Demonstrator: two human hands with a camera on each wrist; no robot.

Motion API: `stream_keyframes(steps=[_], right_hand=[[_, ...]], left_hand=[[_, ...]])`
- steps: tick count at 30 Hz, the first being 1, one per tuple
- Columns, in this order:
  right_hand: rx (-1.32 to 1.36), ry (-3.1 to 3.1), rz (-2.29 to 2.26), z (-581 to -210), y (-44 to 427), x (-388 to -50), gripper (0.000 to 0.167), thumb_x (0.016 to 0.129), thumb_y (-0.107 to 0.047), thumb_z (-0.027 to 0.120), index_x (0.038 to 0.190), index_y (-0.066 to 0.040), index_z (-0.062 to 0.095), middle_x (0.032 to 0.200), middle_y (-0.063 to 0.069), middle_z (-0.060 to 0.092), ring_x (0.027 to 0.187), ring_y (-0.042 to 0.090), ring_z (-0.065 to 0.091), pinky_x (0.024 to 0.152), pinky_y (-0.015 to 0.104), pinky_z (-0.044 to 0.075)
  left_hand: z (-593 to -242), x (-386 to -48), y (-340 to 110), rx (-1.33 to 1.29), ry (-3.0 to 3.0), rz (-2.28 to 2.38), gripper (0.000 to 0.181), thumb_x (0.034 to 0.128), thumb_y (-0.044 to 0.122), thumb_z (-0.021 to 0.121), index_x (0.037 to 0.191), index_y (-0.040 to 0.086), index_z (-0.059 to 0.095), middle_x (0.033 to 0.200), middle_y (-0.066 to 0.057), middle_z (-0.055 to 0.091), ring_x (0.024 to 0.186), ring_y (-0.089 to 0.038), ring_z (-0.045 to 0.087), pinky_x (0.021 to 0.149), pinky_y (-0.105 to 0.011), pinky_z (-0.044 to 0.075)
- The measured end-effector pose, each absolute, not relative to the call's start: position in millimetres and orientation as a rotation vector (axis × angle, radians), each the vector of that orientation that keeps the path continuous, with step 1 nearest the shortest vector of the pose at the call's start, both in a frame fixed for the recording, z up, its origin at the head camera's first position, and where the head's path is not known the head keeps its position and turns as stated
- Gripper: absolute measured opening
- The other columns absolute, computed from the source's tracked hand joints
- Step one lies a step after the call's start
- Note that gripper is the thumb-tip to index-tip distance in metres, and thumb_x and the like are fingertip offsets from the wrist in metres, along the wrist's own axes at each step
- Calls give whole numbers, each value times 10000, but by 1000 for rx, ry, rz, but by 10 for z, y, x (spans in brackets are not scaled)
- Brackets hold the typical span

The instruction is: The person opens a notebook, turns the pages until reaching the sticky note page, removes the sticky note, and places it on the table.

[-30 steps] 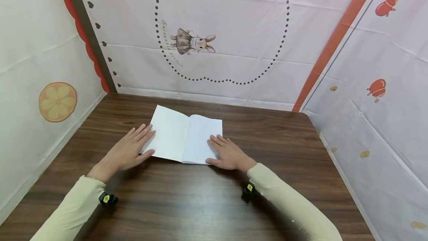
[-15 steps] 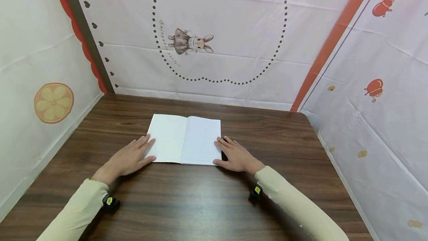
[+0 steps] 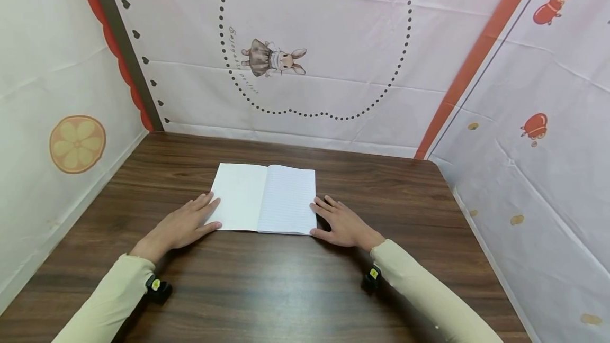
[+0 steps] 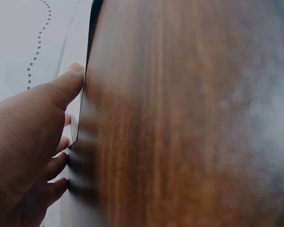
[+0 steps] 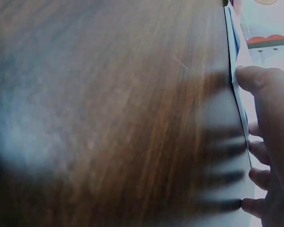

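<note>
In the head view, cursive lettering (image 3: 233, 49) on the white backdrop (image 3: 329, 25) reads "Enjoyable", then a second word, apparently "perfect", curving from ten o'clock round to seven beside the printed rabbit (image 3: 274, 59).

Dark wood-grain table (image 3: 267, 300) beside creased white sheeting (image 3: 343, 25) with rabbit print (image 3: 274, 59) and orange-slice print (image 3: 78, 144).

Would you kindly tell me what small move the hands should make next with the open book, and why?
Probably the right hand should press flat the near right corner of the book: in the right wrist view its sheets look slightly parted along the near edge, close beside that hand.
</note>
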State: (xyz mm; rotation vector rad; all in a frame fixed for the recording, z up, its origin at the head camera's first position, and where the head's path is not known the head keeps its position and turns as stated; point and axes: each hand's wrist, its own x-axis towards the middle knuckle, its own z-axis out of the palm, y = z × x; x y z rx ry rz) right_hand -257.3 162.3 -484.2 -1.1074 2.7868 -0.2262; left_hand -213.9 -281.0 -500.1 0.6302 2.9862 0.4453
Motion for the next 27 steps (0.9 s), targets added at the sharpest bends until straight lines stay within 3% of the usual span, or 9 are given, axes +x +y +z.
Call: stream_keyframes(steps=[27], right_hand=[[-931,2929,-280,-4915,1464,-2504,725,1007,-631,497,1543,-143,470,1626,65,392,1510,359,328,1170,608,330]], left_hand=[[-4960,-2127,-2796,614,2971,473,787,1034,563,503,1579,15,354,1643,-267,254,1518,-459,227,1201,-629,215]])
